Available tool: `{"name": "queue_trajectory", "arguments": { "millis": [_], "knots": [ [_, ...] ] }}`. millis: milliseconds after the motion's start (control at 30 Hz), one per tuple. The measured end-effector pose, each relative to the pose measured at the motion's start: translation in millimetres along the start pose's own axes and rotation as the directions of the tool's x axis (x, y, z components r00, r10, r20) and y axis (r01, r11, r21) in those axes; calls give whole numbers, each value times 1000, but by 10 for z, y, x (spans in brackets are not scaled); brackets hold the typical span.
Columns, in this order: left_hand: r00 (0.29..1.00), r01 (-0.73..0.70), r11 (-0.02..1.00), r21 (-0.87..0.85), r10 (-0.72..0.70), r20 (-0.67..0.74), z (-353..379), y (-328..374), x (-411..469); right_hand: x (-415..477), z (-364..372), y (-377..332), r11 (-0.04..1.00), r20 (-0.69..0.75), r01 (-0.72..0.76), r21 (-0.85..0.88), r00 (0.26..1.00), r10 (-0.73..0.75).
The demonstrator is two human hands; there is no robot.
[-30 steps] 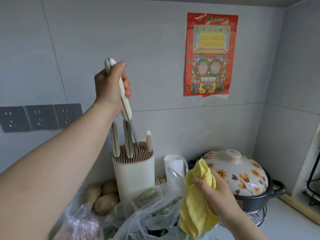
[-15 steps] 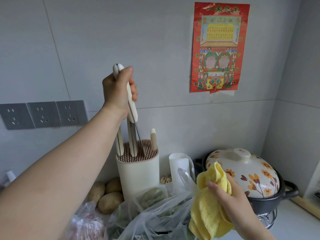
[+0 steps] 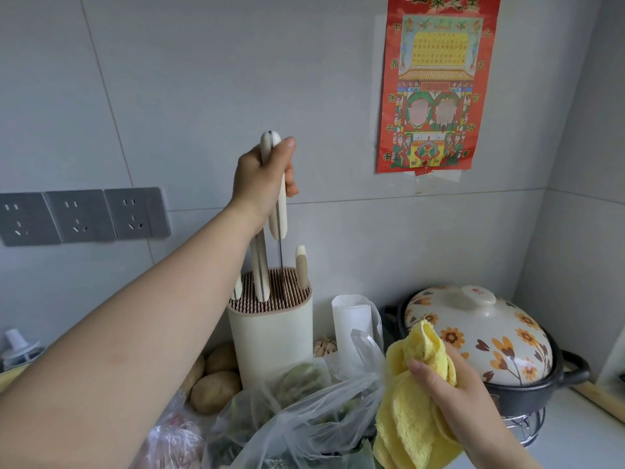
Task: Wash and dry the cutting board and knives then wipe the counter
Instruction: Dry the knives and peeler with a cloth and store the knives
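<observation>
Head view: the left hand (image 3: 260,177) grips a cream-handled knife (image 3: 278,216) upright above the knife block (image 3: 270,330). Its thin blade points down and seems to reach the slots, though edge-on it is hard to judge. The right hand (image 3: 453,384) clutches a bunched yellow cloth (image 3: 409,404) near the flowered pot (image 3: 490,333), above plastic bags (image 3: 304,411) on the surface (image 3: 575,438).

Knife block (image 3: 270,340) stands against the back wall. Knife (image 3: 279,218), held in left hand (image 3: 260,177), hangs upright above it, blade tip at the slots. Potatoes (image 3: 214,390) lie left of block, plastic bags (image 3: 304,411) before it, pot (image 3: 480,330) to its right. Cloth (image 3: 412,401), in right hand (image 3: 449,390), sits before pot.
</observation>
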State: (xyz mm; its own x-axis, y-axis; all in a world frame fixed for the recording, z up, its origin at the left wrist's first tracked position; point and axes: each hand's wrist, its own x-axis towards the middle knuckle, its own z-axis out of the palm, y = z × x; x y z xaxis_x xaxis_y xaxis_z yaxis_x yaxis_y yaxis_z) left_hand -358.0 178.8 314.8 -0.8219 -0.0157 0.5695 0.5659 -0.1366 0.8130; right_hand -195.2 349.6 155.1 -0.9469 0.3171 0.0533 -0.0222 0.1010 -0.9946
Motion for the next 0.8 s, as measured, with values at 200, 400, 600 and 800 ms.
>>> {"name": "queue_trajectory", "arguments": {
  "millis": [200, 400, 600, 800],
  "knots": [
    [994, 29, 1000, 11, -27, -102, 3, 12, 105, -18, -15, 5, 1000, 3, 1, -22, 1000, -1],
    [993, 60, 998, -4, -60, -101, 52, -1, 142, 8, -49, 11, 1000, -23, -28, -9, 999, 28],
    [990, 104, 989, 107, -93, -102, 74, -173, 225, 35, -33, 18, 1000, -2, -2, -17, 1000, 2],
    [999, -6, 765, 644, -29, 44, -80, -660, 114, 49, -64, 42, 1000, -7, -16, 12, 1000, 16]
  ]
}}
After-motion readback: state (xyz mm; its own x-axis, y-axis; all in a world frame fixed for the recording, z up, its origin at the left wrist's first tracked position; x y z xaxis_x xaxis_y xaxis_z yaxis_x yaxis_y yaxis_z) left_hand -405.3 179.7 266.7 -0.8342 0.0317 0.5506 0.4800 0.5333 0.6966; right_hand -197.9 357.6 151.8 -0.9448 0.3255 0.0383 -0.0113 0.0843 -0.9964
